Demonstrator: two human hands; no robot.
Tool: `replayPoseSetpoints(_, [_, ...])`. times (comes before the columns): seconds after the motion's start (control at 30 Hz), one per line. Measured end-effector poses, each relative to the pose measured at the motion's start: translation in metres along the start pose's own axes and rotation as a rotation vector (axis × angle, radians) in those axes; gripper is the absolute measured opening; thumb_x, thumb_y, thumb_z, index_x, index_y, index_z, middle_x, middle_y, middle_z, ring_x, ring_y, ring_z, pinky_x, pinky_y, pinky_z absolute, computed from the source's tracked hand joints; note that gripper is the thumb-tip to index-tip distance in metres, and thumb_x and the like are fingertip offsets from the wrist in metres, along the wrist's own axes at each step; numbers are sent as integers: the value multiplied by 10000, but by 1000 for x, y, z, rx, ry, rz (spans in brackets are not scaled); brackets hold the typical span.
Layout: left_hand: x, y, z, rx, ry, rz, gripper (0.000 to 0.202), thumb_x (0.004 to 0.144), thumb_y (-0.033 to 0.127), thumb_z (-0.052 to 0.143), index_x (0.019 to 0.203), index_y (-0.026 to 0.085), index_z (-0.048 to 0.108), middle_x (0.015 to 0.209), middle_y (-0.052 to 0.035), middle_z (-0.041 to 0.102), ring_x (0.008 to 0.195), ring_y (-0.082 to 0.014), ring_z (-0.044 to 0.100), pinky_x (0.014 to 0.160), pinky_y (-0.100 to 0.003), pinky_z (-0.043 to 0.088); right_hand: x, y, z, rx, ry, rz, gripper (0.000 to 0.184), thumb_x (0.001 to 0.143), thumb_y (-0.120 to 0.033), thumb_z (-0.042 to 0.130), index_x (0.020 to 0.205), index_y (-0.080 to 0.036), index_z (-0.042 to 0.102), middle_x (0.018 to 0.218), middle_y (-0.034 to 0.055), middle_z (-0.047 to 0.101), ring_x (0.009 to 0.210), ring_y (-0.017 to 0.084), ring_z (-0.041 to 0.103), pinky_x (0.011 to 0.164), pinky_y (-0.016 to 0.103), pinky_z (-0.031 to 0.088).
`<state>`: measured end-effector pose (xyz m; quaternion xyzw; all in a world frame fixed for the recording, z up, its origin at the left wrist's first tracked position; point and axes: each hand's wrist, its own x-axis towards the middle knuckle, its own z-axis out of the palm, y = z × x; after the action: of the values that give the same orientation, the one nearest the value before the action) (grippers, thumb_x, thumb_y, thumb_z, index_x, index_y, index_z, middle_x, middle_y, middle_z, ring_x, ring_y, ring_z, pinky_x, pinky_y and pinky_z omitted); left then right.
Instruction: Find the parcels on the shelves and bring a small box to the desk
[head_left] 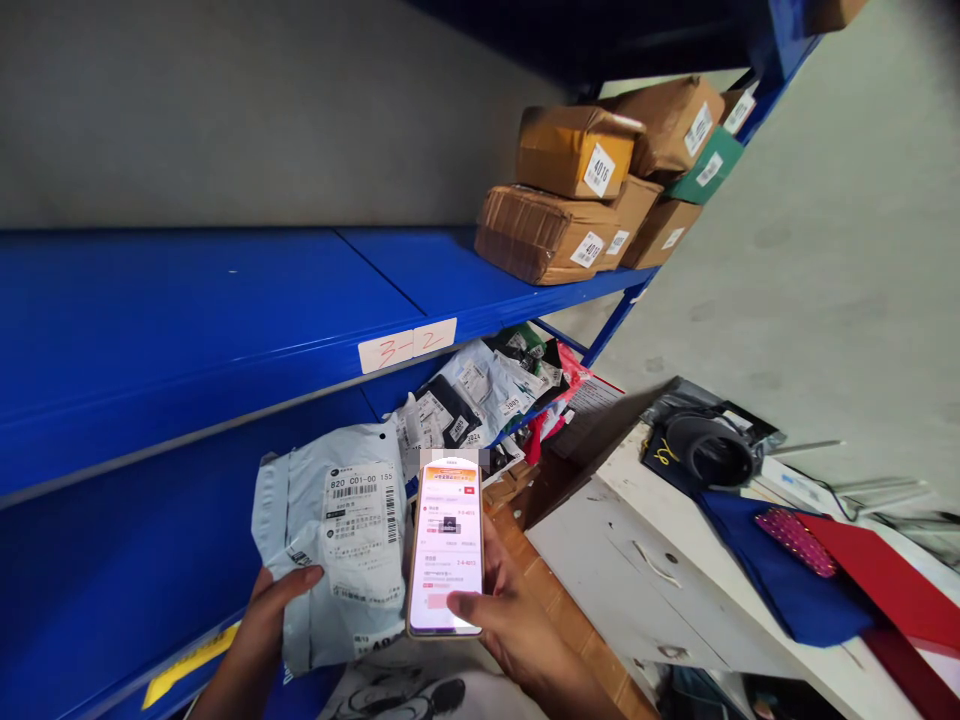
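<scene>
A pale blue-grey plastic parcel bag [300,530] with a printed white shipping label [367,535] is gripped at its lower left edge by my left hand [277,600]. The thumb lies on the front, and the other fingers are hidden behind the bag. Beside it on the right, my right hand [517,610] holds a lit smartphone [450,545] upright. Its thumb rests on the lower part of the screen, which shows a list with orange and red markings. The phone's left edge is close against the parcel's right side.
Blue shelving [225,330] with a "3-2" label [407,345] fills the left. Taped cardboard boxes [547,235] are stacked on its right end. Bagged parcels [480,385] pile on the shelf below. On the right, a white table [622,490] holds a black visor [709,450] and blue cloth [780,570].
</scene>
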<state>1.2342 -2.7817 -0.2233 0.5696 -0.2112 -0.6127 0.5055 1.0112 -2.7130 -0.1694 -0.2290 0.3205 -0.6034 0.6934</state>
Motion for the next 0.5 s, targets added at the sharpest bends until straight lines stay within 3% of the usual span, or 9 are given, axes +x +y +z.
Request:
replayPoseSetpoints(0.13, [6, 0, -4, -1, -33, -11, 881, 315, 273, 834, 1163, 160, 625, 714, -57, 731, 753, -374, 682, 625, -397, 587, 3, 0, 1, 65, 86, 27, 693, 569, -147, 773, 1199, -287, 520, 1046, 25, 694, 875, 223, 651, 810, 379, 488])
replayPoseSetpoints(0.23, [7, 0, -4, -14, -62, -2, 940, 326, 281, 843, 1222, 163, 586, 775, -60, 741, 789, -371, 681, 664, -400, 590, 6, 1, 0, 102, 186, 29, 524, 661, -254, 748, 1148, -272, 555, 1054, 33, 696, 871, 215, 650, 799, 363, 489])
replayPoseSetpoints(0.37, [6, 2, -2, -19, -38, 3, 943, 348, 256, 830, 1249, 175, 565, 797, -52, 743, 795, -362, 683, 652, -386, 592, 10, 4, -1, 133, 261, 50, 466, 689, -383, 741, 1106, -264, 571, 1022, 33, 702, 933, 241, 641, 833, 399, 488])
replayPoseSetpoints(0.5, [3, 6, 1, -12, -13, -3, 933, 331, 246, 811, 1232, 166, 581, 780, -59, 742, 788, -378, 680, 645, -404, 591, 11, 5, 0, 147, 239, 45, 447, 640, -261, 704, 1071, -256, 587, 952, 22, 709, 929, 257, 639, 825, 417, 493])
